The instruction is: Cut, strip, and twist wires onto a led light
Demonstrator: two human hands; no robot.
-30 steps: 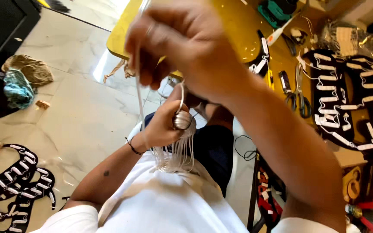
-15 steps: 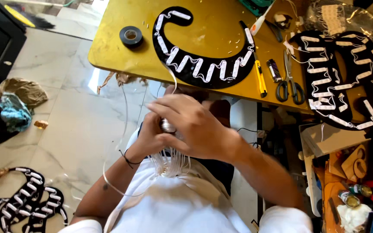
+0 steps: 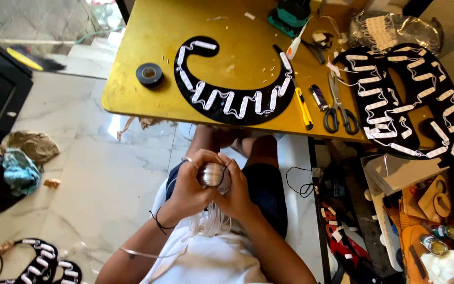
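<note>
While I sit below the near edge of the yellow table [image 3: 143, 63], my left hand [image 3: 187, 189] and right hand [image 3: 237, 197] are both closed round a small silvery spool of wire [image 3: 214, 175], held over my lap, my fingers curled tight about it with nothing spare between them. Thin pale strands [image 3: 208, 223] hang from it toward my white shirt [image 3: 211, 260]. On the table, far from my hands, lies a black curved panel [image 3: 227, 100] with white strips, a roll of black tape [image 3: 149, 74] to its left, and a yellow knife [image 3: 303, 108] and scissors [image 3: 340, 108] to its right. I judge the loose strands could tangle or kink if I turn the spool carelessly, and the spool could slip to the floor if I slacken either hand. Compared with half a second ago, my right hand no longer lies flat over the left; the two now sit side by side, and the spool shows between them.
</note>
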